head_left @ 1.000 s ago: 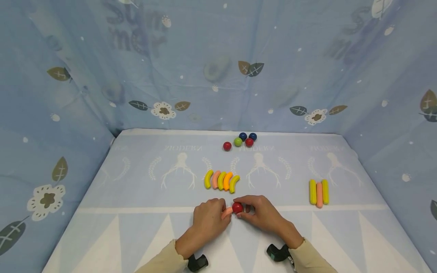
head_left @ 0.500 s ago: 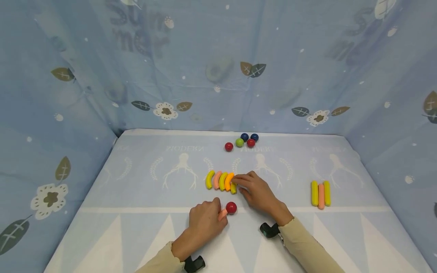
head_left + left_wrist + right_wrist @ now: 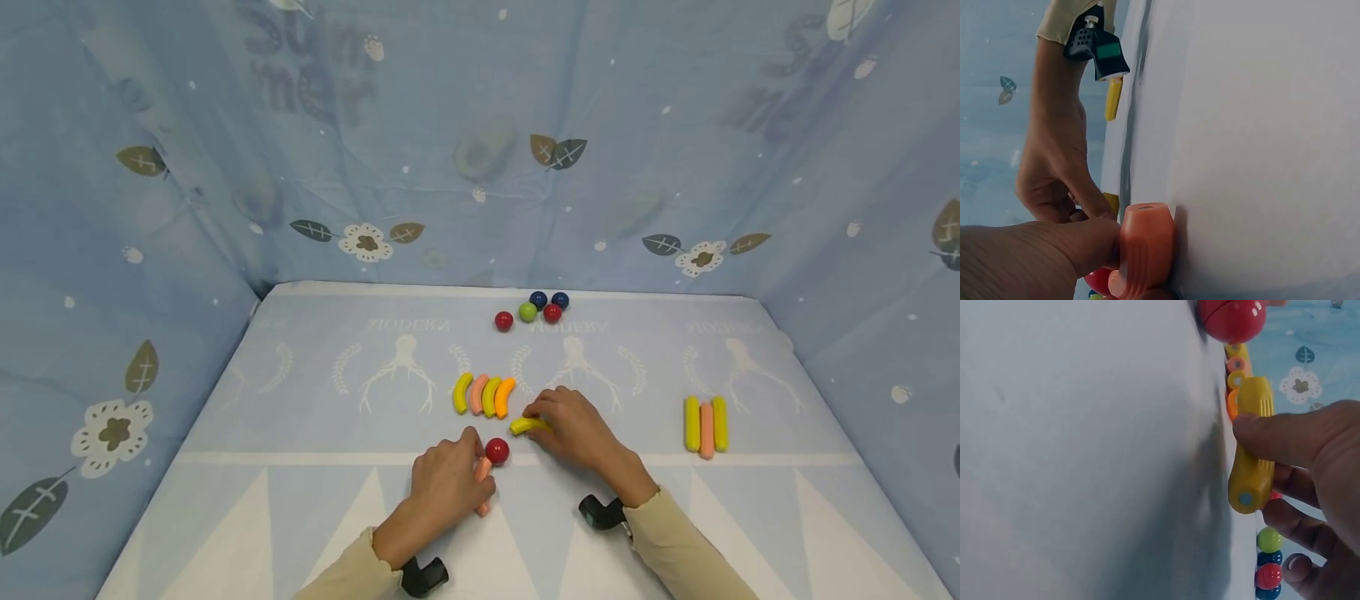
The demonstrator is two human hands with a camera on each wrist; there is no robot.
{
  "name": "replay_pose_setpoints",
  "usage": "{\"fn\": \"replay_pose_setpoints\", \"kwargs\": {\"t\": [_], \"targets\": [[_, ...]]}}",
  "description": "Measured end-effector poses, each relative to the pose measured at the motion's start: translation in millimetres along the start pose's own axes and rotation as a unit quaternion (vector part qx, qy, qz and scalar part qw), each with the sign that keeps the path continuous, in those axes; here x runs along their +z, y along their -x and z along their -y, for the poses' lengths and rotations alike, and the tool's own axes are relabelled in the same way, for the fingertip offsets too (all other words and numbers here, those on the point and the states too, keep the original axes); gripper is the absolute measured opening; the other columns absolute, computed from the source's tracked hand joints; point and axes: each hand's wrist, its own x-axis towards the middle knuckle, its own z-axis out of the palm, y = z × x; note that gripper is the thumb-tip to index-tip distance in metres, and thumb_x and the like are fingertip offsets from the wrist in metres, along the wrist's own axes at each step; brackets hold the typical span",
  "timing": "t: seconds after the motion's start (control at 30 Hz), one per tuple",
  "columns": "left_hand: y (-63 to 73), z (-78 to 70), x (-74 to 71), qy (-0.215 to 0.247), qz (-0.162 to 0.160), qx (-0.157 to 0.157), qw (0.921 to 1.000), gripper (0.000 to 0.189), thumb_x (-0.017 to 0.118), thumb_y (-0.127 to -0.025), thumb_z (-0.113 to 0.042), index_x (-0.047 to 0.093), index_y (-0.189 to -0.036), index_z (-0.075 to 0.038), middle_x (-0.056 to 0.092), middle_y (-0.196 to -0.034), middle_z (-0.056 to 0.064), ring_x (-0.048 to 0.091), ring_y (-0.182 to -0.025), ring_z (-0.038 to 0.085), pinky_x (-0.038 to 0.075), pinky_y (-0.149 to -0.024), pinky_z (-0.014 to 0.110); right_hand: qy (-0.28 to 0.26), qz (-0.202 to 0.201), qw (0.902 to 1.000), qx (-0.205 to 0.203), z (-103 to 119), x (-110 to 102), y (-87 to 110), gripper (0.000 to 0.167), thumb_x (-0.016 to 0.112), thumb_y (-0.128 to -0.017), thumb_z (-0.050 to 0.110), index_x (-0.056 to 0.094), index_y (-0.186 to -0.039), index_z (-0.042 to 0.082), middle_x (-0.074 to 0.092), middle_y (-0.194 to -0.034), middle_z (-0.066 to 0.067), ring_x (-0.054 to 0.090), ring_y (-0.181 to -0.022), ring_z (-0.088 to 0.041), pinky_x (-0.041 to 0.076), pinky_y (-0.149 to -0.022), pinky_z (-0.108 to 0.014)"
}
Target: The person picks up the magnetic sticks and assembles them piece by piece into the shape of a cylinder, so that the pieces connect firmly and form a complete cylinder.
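Note:
Between thumb and fingers of my left hand (image 3: 448, 473) is a curved salmon-pink toy building rod (image 3: 1146, 244), partly covered by the fingers. A shiny red ball (image 3: 497, 451) lies right at the far end of that rod. My right hand (image 3: 573, 427) pinches a curved yellow building rod (image 3: 1252, 444), held roughly level in the head view. The right wrist view shows a round grey-blue disc in the yellow rod's end. Just beyond the hands, a row of several curved rods (image 3: 489, 397) in yellow, pink and orange lies on the table.
Several balls (image 3: 528, 312) in red, green and dark blue sit near the table's back edge. Three straight rods (image 3: 707, 427), two yellow and one pink, lie side by side at the right. A patterned blue cloth (image 3: 480, 150) hangs behind the table.
My right hand let go of the red ball, reached to the row, took its rightmost yellow rod and drew it nearer. My left hand shifted slightly left; the pink rod now points more away from me.

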Motion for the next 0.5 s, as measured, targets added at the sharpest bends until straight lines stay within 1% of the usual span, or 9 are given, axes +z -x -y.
{"fn": "replay_pose_setpoints", "kwargs": {"t": [0.2, 0.27, 0.33, 0.43, 0.5], "targets": [[0.1, -0.1, 1.0, 0.005, -0.011, 0.0, 0.9999, 0.037, 0.079, -0.074, -0.03, 0.057, -0.098, -0.014, 0.048, -0.061, -0.004, 0.047, -0.052, 0.015, 0.036, -0.048, 0.033, -0.045, 0.008, 0.9988, -0.018, 4, -3, 5.9, 0.021, 0.084, -0.078, 0.018, 0.075, -0.097, 0.014, 0.065, -0.09, 0.008, 0.057, -0.082, -0.013, 0.048, -0.076, -0.033], [0.3, -0.9, 1.5, 0.006, -0.015, 0.003, 0.9999, 0.039, 0.079, -0.075, -0.034, 0.056, -0.099, -0.014, 0.048, -0.06, -0.004, 0.047, -0.052, 0.015, 0.036, -0.048, 0.033, -0.052, 0.007, 0.9983, -0.027, 6, -3, 5.9, 0.02, 0.084, -0.079, 0.018, 0.074, -0.096, 0.013, 0.064, -0.089, 0.008, 0.057, -0.081, -0.013, 0.048, -0.077, -0.033], [-0.1, -1.6, 1.8, 0.0, -0.025, 0.011, 0.9996, 0.043, 0.079, -0.077, -0.041, 0.055, -0.1, -0.013, 0.047, -0.059, -0.004, 0.047, -0.05, 0.014, 0.036, -0.046, 0.031, -0.056, 0.01, 0.9979, -0.031, 8, -2, 5.1, 0.02, 0.083, -0.079, 0.018, 0.074, -0.096, 0.013, 0.064, -0.088, 0.008, 0.058, -0.08, -0.014, 0.048, -0.077, -0.034], [-2.8, -2.3, 1.0, -0.02, -0.06, 0.028, 0.9976, 0.047, 0.075, -0.08, -0.05, 0.055, -0.101, -0.013, 0.045, -0.059, -0.006, 0.044, -0.047, 0.012, 0.035, -0.044, 0.029, -0.06, 0.018, 0.9975, -0.033, 10, -1, 1.9, 0.02, 0.083, -0.08, 0.018, 0.074, -0.097, 0.014, 0.063, -0.089, 0.008, 0.058, -0.081, -0.013, 0.049, -0.079, -0.034], [-6.2, -2.5, -0.3, -0.034, -0.087, 0.04, 0.9949, 0.045, 0.073, -0.082, -0.051, 0.057, -0.102, -0.014, 0.045, -0.062, -0.007, 0.043, -0.049, 0.013, 0.034, -0.043, 0.029, -0.063, 0.024, 0.9971, -0.034, 12, 0, -0.9, 0.021, 0.083, -0.08, 0.018, 0.074, -0.098, 0.014, 0.063, -0.09, 0.008, 0.058, -0.082, -0.012, 0.049, -0.08, -0.033]]}}
